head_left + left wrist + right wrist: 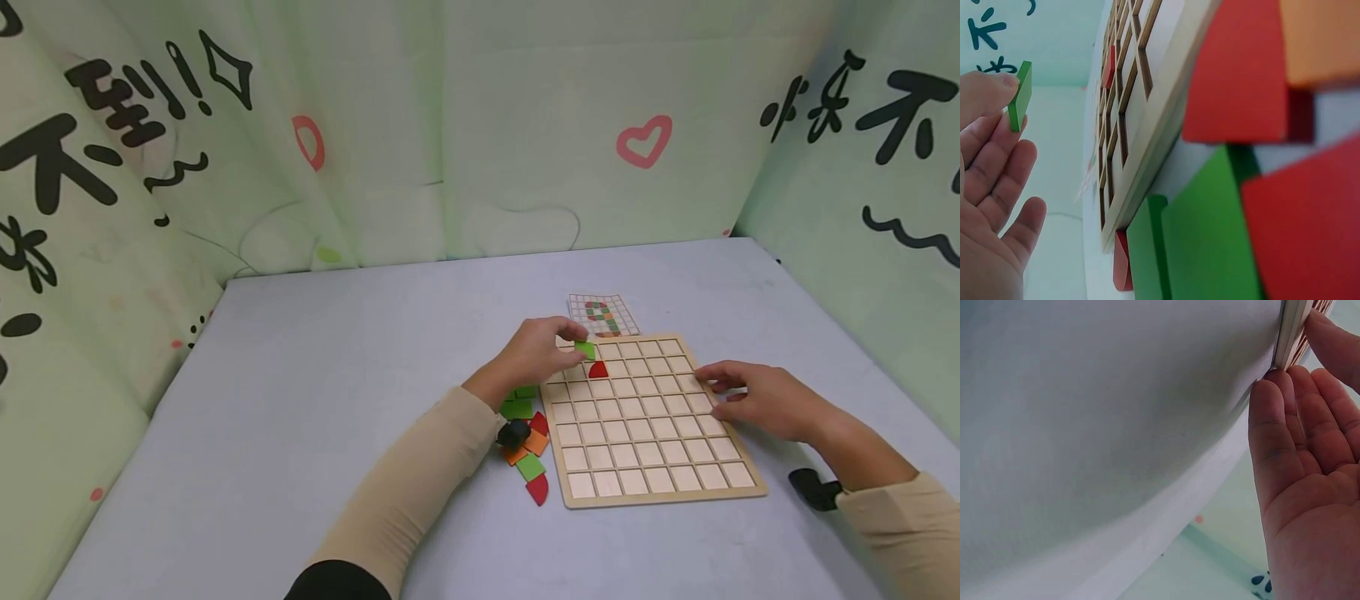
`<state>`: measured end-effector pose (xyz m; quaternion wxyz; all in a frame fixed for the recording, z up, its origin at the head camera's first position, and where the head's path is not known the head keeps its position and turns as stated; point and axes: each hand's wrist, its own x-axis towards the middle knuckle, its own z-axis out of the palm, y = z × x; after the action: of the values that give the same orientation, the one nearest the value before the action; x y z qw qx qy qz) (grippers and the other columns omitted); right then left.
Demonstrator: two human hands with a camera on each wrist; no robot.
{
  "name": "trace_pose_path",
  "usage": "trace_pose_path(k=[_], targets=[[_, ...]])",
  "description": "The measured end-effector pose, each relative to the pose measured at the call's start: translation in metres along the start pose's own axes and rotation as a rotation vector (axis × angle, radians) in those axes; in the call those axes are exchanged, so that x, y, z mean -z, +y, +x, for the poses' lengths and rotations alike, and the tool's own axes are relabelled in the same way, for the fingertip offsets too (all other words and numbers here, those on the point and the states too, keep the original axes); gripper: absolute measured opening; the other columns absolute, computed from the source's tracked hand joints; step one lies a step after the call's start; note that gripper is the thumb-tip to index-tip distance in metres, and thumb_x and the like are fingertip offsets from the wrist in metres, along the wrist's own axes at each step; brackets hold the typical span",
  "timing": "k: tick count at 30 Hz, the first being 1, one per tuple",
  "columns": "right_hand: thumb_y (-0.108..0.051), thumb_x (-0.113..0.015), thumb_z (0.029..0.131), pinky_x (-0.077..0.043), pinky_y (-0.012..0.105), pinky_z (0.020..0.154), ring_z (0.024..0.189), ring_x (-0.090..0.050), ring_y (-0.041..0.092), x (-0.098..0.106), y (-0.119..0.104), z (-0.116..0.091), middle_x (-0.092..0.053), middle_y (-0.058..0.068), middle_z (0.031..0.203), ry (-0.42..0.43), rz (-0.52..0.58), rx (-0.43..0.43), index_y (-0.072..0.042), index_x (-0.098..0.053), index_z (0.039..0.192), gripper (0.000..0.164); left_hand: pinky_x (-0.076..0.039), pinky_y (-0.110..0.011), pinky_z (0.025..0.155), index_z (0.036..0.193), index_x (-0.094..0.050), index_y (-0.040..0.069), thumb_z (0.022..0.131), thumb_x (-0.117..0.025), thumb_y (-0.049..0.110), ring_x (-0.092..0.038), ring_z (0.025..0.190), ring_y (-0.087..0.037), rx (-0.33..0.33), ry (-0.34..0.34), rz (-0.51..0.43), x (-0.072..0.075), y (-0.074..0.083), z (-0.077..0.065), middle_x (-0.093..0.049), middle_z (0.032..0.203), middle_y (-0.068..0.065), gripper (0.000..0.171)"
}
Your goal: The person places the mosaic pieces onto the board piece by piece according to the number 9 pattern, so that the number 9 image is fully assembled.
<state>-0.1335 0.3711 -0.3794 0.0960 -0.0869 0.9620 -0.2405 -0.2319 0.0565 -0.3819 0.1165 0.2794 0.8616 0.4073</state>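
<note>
My left hand (542, 350) pinches a green square tile (585, 350) between thumb and fingers, over the upper left of a wooden grid board (665, 502). In the left wrist view the green tile (1020, 97) is tilted on edge, its other fingers spread below. Just under it, a red quarter-round tile (598, 369) lies in a cell of the board. At the board's right edge, my right hand (772, 400) rests its fingertips and thumb against the frame. The right wrist view shows those fingers (1266, 419) nearly straight, right at the wooden rim (1291, 331).
Loose green, red and orange tiles (531, 467) lie along the board's left side, partly under my left wrist. Behind the board is a pattern card (626, 317) with a coloured figure on a grid, its near edge close to the frame. Printed curtains (480, 150) enclose the white table (360, 375).
</note>
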Motion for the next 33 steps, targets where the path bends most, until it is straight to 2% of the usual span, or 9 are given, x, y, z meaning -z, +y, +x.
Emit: trace_pose_path(k=[9,20,27,33], targets=[[-0.012,-0.075,0.085,-0.05,0.056,0.088,0.107,-0.062,0.042,-0.001,-0.001,0.0,-0.063,0.025,0.121,-0.004,0.001,0.001,0.005,-0.058,0.131,0.052,-0.045,-0.019,0.09,0.121,-0.069,0.01,0.095,-0.071,0.019,-0.057,0.11,-0.014,-0.026,-0.022,0.005,-0.009,0.003,0.007,-0.066,0.116,0.001,0.027],[-0.011,-0.075,0.085,-0.051,0.055,0.088,0.107,-0.063,0.042,-0.001,0.0,0.0,-0.064,0.025,0.121,0.005,-0.003,0.007,0.005,-0.059,0.13,0.051,-0.045,-0.016,0.087,0.125,-0.068,0.01,0.095,-0.07,0.019,-0.058,0.107,-0.011,-0.022,-0.044,0.028,-0.016,0.008,0.013,-0.067,0.118,0.001,0.031],[-0.011,-0.075,0.085,-0.05,0.056,0.088,0.107,-0.063,0.042,0.0,-0.001,-0.001,-0.064,0.024,0.12,0.002,0.001,-0.002,0.004,-0.059,0.131,0.051,-0.044,-0.014,0.088,0.126,-0.068,0.011,0.095,-0.07,0.021,-0.058,0.113,-0.01,-0.035,-0.054,0.05,-0.022,0.011,0.017,-0.067,0.121,0.002,0.032],[-0.011,-0.075,0.085,-0.05,0.056,0.089,0.107,-0.062,0.042,0.0,0.0,-0.001,-0.063,0.025,0.121,0.001,0.004,-0.006,0.004,-0.058,0.131,0.051,-0.044,-0.014,0.086,0.122,-0.069,0.012,0.095,-0.071,0.019,-0.058,0.109,-0.009,-0.057,-0.044,0.031,-0.028,0.012,0.019,-0.066,0.117,0.003,0.028]])
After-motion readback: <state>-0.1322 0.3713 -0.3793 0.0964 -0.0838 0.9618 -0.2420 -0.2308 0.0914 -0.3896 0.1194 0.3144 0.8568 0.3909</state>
